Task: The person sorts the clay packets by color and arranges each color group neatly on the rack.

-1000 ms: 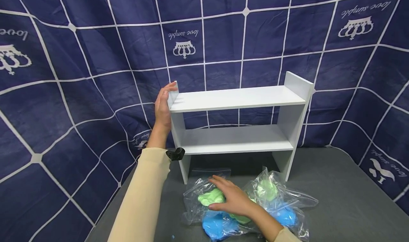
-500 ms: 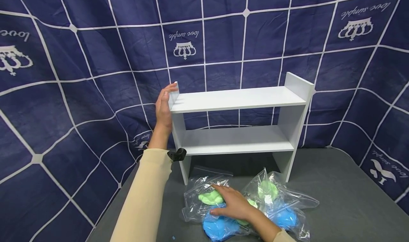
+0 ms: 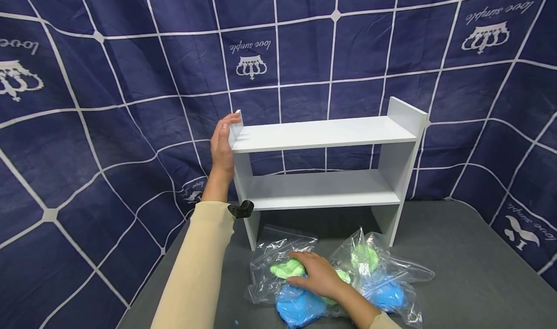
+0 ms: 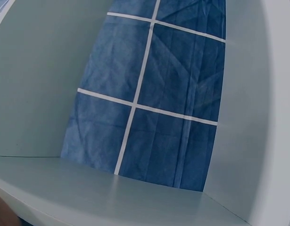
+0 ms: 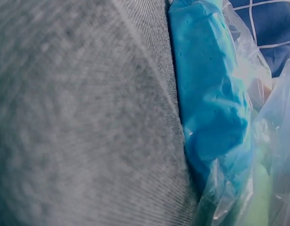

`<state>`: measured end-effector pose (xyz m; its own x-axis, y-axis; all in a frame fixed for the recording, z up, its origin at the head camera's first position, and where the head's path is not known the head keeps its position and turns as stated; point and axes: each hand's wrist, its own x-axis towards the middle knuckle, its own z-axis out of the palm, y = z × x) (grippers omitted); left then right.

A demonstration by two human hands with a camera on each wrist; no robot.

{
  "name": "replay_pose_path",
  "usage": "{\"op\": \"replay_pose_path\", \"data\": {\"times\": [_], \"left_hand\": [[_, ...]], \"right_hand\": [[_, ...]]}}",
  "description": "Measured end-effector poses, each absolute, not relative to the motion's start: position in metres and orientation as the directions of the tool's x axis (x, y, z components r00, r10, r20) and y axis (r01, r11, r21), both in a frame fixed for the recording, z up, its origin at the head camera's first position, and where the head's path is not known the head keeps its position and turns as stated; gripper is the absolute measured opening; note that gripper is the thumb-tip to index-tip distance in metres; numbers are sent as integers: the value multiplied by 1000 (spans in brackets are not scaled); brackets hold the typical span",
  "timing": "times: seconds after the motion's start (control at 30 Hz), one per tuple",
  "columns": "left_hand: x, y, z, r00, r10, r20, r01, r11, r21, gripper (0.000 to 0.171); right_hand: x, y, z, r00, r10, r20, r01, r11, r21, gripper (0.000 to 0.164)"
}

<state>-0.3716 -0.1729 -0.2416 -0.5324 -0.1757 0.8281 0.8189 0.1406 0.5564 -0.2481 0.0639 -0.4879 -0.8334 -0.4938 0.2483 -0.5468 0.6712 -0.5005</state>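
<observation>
A white two-tier shelf (image 3: 324, 190) stands upright against the patterned cloth. My left hand (image 3: 223, 148) holds its left side panel near the top, with the fingertips bent over the panel's edge. My right hand (image 3: 319, 276) is low over clear plastic zip bags; its thumb and fingers are spread apart and rest on or just above the plastic. Soft light-green lumps (image 3: 287, 268) and blue lumps (image 3: 300, 307) show inside the bags. In the right wrist view a bagged blue lump (image 5: 211, 89) lies close by. The right fingertips' contact is hard to make out.
Another clear bag (image 3: 370, 254) with green and blue lumps lies right of my hand, before the shelf's right leg. Dark blue cloth (image 3: 304, 39) with white lines hangs behind and on both sides. The bags lie on a dark grey surface (image 3: 461, 271).
My right hand has moved down a little toward the bags, and its thumb and fingers have drawn somewhat closer together. The near bag's top edge has shifted slightly. My left hand stays on the shelf.
</observation>
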Motion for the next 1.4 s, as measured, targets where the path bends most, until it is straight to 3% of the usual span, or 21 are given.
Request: {"op": "replay_pose_path", "data": {"times": [0.37,0.7,1.1,1.4], "left_hand": [[-371,-171,-242,-548,-187,815,811,117,573,48],[-369,-168,-242,-561,-192,805,803,108,586,46],[-371,-171,-242,-516,-177,838,826,156,541,55],[-371,-171,-241,-535,-188,824,816,137,561,49]], "right_hand": [[-242,65,-484,-839,-451,303,-543,668,-508,65],[-229,72,-457,-828,-417,375,-561,623,-545,64],[-218,96,-405,-712,-411,569,-684,590,-429,69],[-208,110,-361,-650,-433,625,-728,591,-348,70]]}}
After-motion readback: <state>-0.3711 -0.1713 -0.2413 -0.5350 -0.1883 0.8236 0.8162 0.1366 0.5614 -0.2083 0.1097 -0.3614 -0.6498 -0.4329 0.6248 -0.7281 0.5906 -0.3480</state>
